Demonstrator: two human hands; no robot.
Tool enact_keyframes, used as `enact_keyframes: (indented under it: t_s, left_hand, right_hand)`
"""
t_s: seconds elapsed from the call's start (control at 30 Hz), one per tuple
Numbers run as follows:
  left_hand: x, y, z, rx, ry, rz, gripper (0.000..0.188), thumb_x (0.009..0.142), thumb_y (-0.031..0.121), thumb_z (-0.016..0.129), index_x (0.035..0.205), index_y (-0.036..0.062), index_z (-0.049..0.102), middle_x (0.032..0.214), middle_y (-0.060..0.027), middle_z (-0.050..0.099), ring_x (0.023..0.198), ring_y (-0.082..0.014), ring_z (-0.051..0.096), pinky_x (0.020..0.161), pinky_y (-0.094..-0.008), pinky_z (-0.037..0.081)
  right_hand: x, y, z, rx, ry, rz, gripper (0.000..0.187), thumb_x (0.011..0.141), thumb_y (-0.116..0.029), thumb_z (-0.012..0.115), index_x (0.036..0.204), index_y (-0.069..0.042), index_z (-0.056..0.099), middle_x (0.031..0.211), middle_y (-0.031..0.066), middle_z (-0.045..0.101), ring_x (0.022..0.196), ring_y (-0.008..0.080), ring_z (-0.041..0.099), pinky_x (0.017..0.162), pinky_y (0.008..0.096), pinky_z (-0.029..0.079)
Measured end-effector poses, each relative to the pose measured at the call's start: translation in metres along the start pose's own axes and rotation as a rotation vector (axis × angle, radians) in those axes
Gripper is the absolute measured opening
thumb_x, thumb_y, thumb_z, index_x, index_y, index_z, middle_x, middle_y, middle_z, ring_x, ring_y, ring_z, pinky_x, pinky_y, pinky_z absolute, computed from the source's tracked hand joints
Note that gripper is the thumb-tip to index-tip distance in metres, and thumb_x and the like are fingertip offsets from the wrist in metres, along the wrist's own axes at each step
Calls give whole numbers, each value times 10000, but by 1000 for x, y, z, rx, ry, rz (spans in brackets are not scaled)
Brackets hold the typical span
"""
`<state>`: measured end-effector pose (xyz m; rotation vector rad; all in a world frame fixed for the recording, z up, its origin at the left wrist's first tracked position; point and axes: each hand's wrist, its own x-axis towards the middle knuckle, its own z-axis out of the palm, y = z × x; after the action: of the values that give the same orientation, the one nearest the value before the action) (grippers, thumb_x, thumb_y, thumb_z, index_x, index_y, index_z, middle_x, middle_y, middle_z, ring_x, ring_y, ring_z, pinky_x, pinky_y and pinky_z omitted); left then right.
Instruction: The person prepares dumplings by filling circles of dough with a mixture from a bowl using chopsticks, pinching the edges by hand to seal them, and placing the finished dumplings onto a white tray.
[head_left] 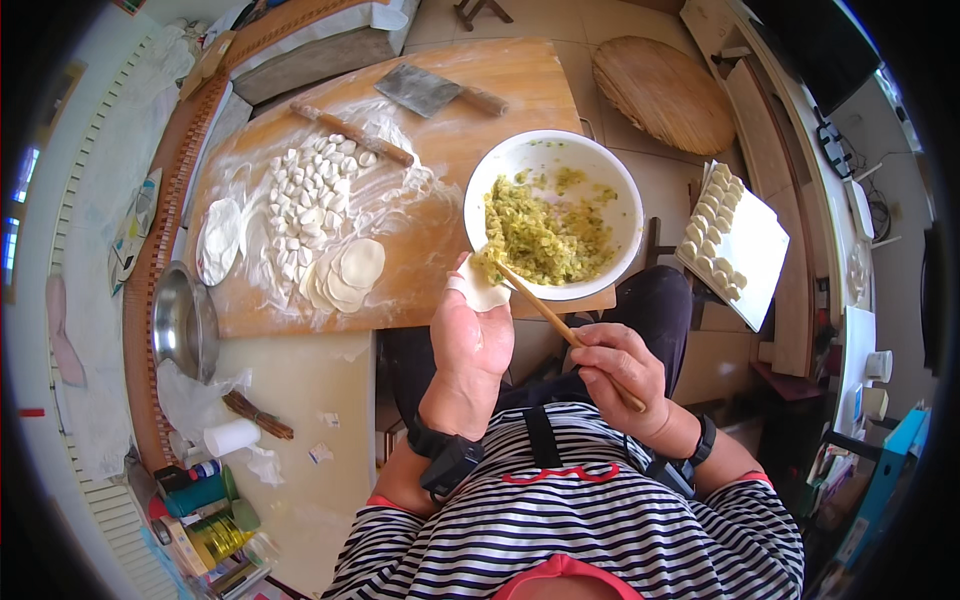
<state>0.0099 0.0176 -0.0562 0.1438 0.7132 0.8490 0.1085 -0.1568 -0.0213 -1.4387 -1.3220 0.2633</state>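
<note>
My left hand [470,340] is palm up just in front of the bowl, with a round dumpling wrapper [484,293] resting on its fingers. Gripped in my right hand [622,375] is a slim wooden stick [545,312], slanting up to the wrapper. A dab of yellow-green filling [491,262] sits at its far tip, over the wrapper's upper edge; the tip's shape is hidden. Right beside is a white bowl [628,235] partly full of chopped yellow-green filling [540,240]. Left of it, several rolled wrappers [350,270] overlap on the floured wooden board [520,80].
Small dough pieces [310,195], a rolling pin [352,133] and a cleaver [420,92] lie on the board. Finished dumplings [712,225] line a white tray [755,250] at right. A steel basin [185,320] stands left; a round wooden board [665,95] lies behind.
</note>
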Motion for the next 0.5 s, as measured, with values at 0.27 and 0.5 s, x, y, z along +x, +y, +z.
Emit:
enact_keyframes:
  t_s: [0.27, 0.5]
  left_hand:
    - [5, 4, -3, -2, -38, -59, 332, 1052, 209, 321, 1262, 3, 474, 1257, -115, 562, 1170, -212, 547, 1035, -358, 433]
    - [21, 12, -1, 19, -50, -46, 343, 1057, 193, 276, 1237, -14, 481, 1262, -130, 566, 1169, -247, 552, 1054, -372, 428]
  right_hand:
    - [1, 1, -2, -69, -173, -247, 333, 713, 38, 734, 1030, -13, 647, 1049, 134, 595, 982, 326, 622, 816, 380, 530]
    - [26, 9, -10, -39, 35, 97, 198, 840, 35, 651, 1034, -3, 648, 1028, 153, 611, 917, 270, 623, 793, 317, 509]
